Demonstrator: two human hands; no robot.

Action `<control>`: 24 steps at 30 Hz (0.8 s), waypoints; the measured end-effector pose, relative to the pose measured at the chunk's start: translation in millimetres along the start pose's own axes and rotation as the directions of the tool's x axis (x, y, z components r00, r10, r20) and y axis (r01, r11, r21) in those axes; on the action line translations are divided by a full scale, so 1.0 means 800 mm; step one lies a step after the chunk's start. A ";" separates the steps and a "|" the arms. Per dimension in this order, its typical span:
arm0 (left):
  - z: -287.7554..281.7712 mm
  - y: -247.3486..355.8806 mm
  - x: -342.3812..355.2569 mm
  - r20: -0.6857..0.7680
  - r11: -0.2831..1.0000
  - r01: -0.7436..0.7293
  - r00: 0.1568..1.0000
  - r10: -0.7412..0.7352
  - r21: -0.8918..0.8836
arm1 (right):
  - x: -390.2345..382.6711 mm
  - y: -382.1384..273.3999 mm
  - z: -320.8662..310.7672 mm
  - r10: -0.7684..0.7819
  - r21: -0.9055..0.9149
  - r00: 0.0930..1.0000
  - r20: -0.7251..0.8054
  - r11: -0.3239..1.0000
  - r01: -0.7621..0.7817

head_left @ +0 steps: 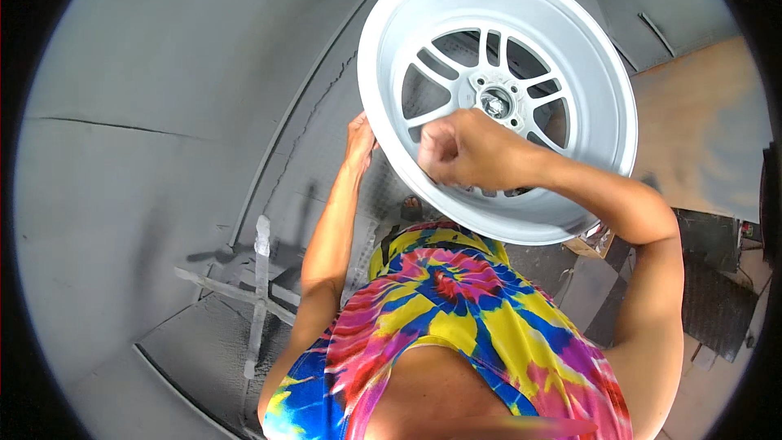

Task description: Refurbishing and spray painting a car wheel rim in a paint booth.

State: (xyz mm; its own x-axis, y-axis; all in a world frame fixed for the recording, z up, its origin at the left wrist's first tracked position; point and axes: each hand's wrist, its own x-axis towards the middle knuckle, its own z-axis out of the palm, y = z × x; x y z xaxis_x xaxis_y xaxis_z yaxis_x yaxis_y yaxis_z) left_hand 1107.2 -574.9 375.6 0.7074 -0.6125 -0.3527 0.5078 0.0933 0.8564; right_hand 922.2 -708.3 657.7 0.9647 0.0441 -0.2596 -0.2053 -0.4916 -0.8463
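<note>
A silver-white alloy wheel rim is held up tilted in front of me, its open barrel facing me. Paired spokes run to a hub with bolt holes around a center bore. My left hand grips the rim's left outer edge, with part of its fingers hidden behind the lip. My right hand is curled into a fist over the lower part of the barrel, in front of the spokes. Anything inside that fist is hidden from view.
At the lower left stands a cross-shaped stand coated in grey. Grey walls rise on the left and behind. To the right are a brown board, a dark panel and a small box below the wheel.
</note>
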 end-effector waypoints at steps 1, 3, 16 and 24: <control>-0.006 -0.004 0.003 0.036 1.000 -0.018 0.999 0.019 -0.017 | -0.006 -0.007 -0.001 0.072 0.047 0.996 0.049 0.996 -0.074; -0.004 -0.012 0.007 -0.012 0.997 -0.071 0.997 0.071 -0.005 | 0.028 -0.002 0.000 0.012 0.033 0.999 -0.049 0.999 -0.011; -0.011 -0.041 -0.002 -0.067 0.984 -0.158 0.986 0.153 -0.080 | 0.183 0.069 -0.043 0.054 0.684 0.978 -0.201 0.722 0.101; -0.029 -0.047 0.006 -0.022 0.988 -0.080 0.997 0.078 -0.131 | -0.094 0.011 -0.033 0.100 -0.154 0.935 0.340 0.987 -0.050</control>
State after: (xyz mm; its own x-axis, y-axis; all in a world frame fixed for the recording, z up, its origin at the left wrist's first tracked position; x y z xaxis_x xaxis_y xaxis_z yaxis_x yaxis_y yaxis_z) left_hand 1103.1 -562.9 332.7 0.7555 -0.5861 -0.2929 0.5092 0.2438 0.8254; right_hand 851.9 -738.8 682.1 0.8254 0.2878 -0.4857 -0.2248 -0.6216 -0.7504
